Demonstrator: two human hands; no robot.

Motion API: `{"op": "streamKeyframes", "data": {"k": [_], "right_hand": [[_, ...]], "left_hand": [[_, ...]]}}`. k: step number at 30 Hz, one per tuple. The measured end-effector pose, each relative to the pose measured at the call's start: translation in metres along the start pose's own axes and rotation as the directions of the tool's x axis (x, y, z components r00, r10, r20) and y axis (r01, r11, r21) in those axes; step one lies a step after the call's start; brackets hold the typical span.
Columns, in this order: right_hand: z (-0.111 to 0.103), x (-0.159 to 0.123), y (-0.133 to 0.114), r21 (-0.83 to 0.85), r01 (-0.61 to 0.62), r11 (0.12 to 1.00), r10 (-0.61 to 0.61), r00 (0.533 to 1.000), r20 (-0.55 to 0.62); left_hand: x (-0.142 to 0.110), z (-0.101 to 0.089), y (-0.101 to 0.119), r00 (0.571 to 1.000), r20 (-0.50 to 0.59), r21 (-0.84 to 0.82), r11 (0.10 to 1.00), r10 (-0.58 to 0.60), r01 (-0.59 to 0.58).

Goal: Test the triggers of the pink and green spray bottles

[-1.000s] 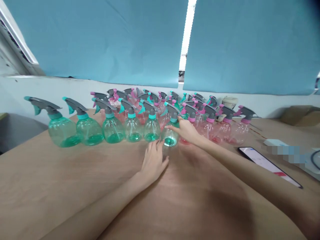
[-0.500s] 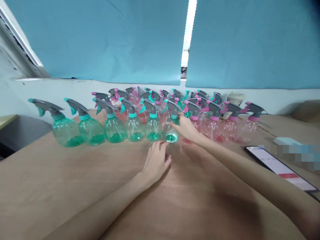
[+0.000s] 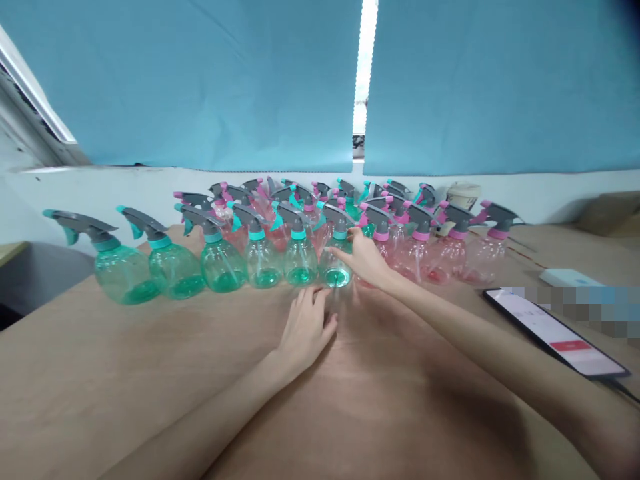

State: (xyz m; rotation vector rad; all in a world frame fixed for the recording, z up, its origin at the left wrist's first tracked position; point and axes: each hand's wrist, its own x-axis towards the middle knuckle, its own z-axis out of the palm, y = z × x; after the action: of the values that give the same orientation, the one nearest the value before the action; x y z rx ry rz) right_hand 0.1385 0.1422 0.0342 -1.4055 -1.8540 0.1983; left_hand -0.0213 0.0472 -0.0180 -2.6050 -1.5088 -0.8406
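Note:
A row of green spray bottles point(image 3: 173, 267) with grey triggers stands across the brown table point(image 3: 150, 373). My right hand point(image 3: 369, 261) grips the rightmost green spray bottle point(image 3: 334, 265) of that row from its right side, with the bottle upright on the table. My left hand point(image 3: 306, 327) lies flat on the table just in front of that bottle, fingers stretched out and empty, fingertips near the bottle's base. Pink spray bottles point(image 3: 450, 250) continue the row to the right of my right hand.
More green and pink bottles point(image 3: 295, 197) crowd behind the front row, against the white wall under blue curtains point(image 3: 200, 80). A phone point(image 3: 555, 330) with a lit screen lies at the right, a small white box point(image 3: 570, 277) beyond it.
Both hands stay almost where they were, the right still on the bottle. The view has shifted slightly.

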Motion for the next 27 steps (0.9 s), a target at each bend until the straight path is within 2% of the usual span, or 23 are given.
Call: {"op": "streamKeyframes", "data": {"k": [5, 8, 12, 15, 17, 18, 19, 21, 23, 24, 27], "right_hand": [[-0.001, -0.001, 0.001, -0.018, -0.011, 1.000, 0.011, 0.999, 0.036], [-0.011, -0.008, -0.002, -0.052, -0.003, 0.999, 0.006, 0.998, 0.061], [-0.050, -0.018, -0.020, -0.136, 0.028, 0.990, -0.013, 0.994, 0.106], [-0.088, -0.007, -0.038, -0.159, 0.046, 0.986, -0.018, 0.985, 0.172], [-0.105, 0.015, -0.048, -0.147, 0.130, 0.981, -0.119, 0.989, 0.084], [-0.109, 0.030, -0.051, -0.192, 0.154, 0.969, -0.153, 0.988, 0.021], [-0.110, 0.046, -0.052, -0.258, 0.153, 0.954, -0.165, 0.986, -0.025], [-0.103, 0.078, -0.053, -0.366, 0.117, 0.923, -0.131, 0.991, -0.013], [-0.088, 0.105, -0.052, -0.444, 0.078, 0.893, -0.049, 0.996, 0.077], [-0.079, 0.115, -0.051, -0.480, 0.098, 0.872, -0.033, 0.989, 0.143], [-0.053, 0.133, -0.047, -0.473, 0.151, 0.868, -0.041, 0.971, 0.234]], "left_hand": [[0.000, 0.000, 0.000, 1.000, 0.005, -0.001, 1.000, -0.009, 0.009], [-0.001, -0.001, 0.000, 1.000, 0.007, -0.006, 1.000, -0.016, 0.016], [-0.001, -0.002, 0.001, 1.000, 0.008, -0.020, 0.999, -0.027, 0.027], [-0.001, -0.003, 0.001, 0.999, 0.008, -0.035, 0.999, -0.038, 0.039], [-0.001, -0.003, 0.001, 0.999, 0.010, -0.045, 0.998, -0.045, 0.045], [-0.001, -0.004, 0.001, 0.999, 0.011, -0.050, 0.998, -0.048, 0.048], [-0.001, -0.004, 0.001, 0.999, 0.011, -0.054, 0.997, -0.051, 0.051], [-0.001, -0.005, 0.001, 0.998, 0.010, -0.057, 0.997, -0.057, 0.057], [-0.001, -0.004, 0.001, 0.998, 0.009, -0.063, 0.996, -0.067, 0.067], [-0.002, -0.004, 0.001, 0.997, 0.011, -0.070, 0.995, -0.074, 0.075], [-0.003, -0.004, 0.000, 0.994, 0.028, -0.114, 0.988, -0.105, 0.107]]}}
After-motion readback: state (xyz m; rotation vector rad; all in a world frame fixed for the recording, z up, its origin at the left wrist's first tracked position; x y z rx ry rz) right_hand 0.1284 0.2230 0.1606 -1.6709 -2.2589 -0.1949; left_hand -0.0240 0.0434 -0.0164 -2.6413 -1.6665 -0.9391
